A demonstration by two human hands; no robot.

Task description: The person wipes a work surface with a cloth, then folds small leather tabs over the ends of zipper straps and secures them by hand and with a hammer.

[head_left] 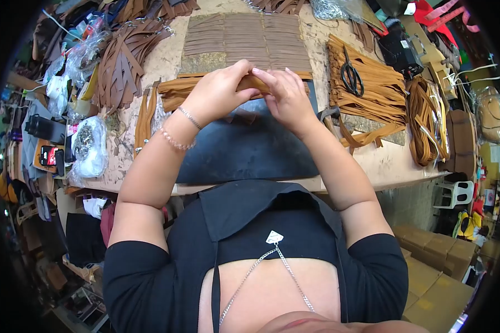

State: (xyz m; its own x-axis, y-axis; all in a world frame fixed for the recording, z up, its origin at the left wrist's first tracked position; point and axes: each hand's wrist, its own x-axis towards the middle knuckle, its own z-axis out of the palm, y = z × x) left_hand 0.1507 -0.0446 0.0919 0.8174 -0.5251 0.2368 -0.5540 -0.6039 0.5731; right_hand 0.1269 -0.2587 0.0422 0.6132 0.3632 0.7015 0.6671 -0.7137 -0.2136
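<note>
My left hand [221, 89] and my right hand [286, 99] meet above the far part of a black work mat [239, 152]. Fingers of both are closed on a tan leather strip [254, 83], much of it hidden by them. Just behind and left of my left hand lies a bundle of tan strips [175, 91]. Beneath the hands, a small dark brown piece [243, 115] rests on the mat. Beyond them, rows of brown strips [244, 39] lie side by side on a board.
Black-handled scissors [351, 77] lie on a stack of tan strips [372, 91] at right. A hammer [330, 116] sits beside the mat. Coiled tan strips [425, 122] are farther right. Brown strips [122, 61] and a plastic bag [89, 147] occupy the table's left.
</note>
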